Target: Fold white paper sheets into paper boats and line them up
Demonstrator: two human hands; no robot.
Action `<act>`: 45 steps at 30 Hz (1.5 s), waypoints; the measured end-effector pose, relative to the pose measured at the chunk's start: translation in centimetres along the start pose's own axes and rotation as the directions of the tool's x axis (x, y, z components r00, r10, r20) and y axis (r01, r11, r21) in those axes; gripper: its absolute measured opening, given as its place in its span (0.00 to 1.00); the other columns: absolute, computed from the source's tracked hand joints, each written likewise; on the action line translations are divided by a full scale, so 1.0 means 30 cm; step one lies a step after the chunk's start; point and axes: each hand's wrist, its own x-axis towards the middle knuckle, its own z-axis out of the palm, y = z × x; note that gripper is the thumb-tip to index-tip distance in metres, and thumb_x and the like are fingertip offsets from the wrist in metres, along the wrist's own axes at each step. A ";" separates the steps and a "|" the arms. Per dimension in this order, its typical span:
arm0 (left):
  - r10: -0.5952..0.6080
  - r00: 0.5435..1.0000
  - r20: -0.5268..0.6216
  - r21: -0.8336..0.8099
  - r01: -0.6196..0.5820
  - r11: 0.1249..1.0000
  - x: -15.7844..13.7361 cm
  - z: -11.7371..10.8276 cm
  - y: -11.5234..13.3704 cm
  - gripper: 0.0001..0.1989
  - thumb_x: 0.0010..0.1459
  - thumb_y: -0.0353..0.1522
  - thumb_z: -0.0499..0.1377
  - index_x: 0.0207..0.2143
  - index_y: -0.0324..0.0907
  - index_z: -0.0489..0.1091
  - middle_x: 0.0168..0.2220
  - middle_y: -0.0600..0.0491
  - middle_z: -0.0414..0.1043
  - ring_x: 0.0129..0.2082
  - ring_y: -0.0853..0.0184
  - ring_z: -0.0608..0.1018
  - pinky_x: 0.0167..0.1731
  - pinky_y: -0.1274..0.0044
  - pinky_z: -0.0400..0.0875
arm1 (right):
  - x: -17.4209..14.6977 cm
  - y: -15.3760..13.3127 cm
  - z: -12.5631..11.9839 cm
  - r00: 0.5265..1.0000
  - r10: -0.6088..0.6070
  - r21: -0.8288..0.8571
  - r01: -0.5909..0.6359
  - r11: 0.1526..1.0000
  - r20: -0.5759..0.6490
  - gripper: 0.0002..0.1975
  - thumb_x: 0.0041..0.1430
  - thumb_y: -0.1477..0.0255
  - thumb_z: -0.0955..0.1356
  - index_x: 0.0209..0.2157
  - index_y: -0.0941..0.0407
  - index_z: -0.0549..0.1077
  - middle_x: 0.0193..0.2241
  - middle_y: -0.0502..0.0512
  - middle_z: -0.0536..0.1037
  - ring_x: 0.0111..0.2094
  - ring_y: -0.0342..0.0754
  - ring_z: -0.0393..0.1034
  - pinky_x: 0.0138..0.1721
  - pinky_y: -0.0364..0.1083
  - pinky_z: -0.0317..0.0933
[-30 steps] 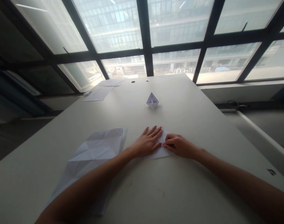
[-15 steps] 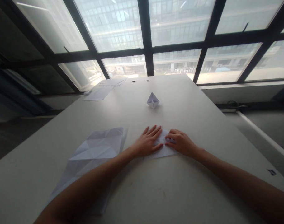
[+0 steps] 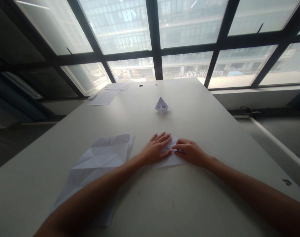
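Here, the left hand (image 3: 155, 150) is lying spread on paper (image 3: 170, 161). The right hand (image 3: 189, 150), grip unclear, is seemingly creasing, next needing firm pressure.

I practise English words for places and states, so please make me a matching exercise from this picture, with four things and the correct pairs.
Things:
1. boat
2. left hand
3. right hand
4. creased sheet

Places and states:
A. curled
B. partly hidden by the left forearm
C. standing beyond both hands
D. spread flat on the folded paper

Pairs: 1-C, 2-D, 3-A, 4-B
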 end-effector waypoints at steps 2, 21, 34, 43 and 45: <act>0.006 1.000 -0.011 -0.018 -0.006 1.000 -0.001 0.001 0.000 0.32 0.65 0.45 0.54 0.68 0.47 0.52 0.69 0.50 0.50 0.69 0.58 0.50 0.67 0.59 0.43 | -0.001 -0.001 0.002 1.000 -0.023 -0.005 0.023 1.000 0.009 0.08 0.64 0.73 0.67 0.40 0.52 0.80 0.36 0.54 0.76 0.38 0.46 0.70 0.41 0.42 0.62; 0.076 0.996 -0.048 -0.046 -0.079 0.996 0.013 0.008 0.020 0.34 0.64 0.48 0.54 0.68 0.45 0.52 0.68 0.48 0.51 0.69 0.59 0.53 0.67 0.63 0.51 | 0.006 -0.001 -0.020 0.989 0.142 -0.353 -0.145 0.924 -0.034 0.17 0.62 0.79 0.64 0.49 0.53 0.76 0.46 0.58 0.75 0.46 0.51 0.65 0.50 0.49 0.59; -0.143 0.959 -0.246 -0.188 0.097 0.977 0.016 -0.007 0.011 0.18 0.69 0.42 0.49 0.47 0.48 0.76 0.44 0.51 0.76 0.45 0.63 0.78 0.50 0.72 0.71 | 0.006 0.016 -0.028 0.983 0.152 -0.216 -0.171 0.961 -0.103 0.14 0.70 0.69 0.60 0.44 0.54 0.77 0.39 0.57 0.80 0.41 0.50 0.72 0.45 0.48 0.61; 0.011 0.972 -0.233 0.010 -0.009 1.000 0.016 -0.018 0.025 0.20 0.68 0.27 0.46 0.57 0.46 0.68 0.61 0.50 0.65 0.63 0.63 0.65 0.65 0.64 0.54 | 0.003 0.036 -0.023 0.933 0.241 -0.339 -0.325 0.883 -0.266 0.13 0.62 0.75 0.67 0.48 0.56 0.76 0.48 0.62 0.75 0.50 0.58 0.66 0.53 0.56 0.58; 0.084 0.986 -0.141 -0.007 -0.086 0.996 0.018 -0.009 0.036 0.21 0.70 0.30 0.44 0.61 0.45 0.63 0.65 0.51 0.60 0.66 0.65 0.59 0.67 0.67 0.51 | 0.005 0.023 -0.011 0.959 0.205 -0.338 -0.262 0.904 -0.197 0.13 0.63 0.77 0.64 0.47 0.56 0.76 0.48 0.62 0.76 0.50 0.56 0.67 0.53 0.56 0.59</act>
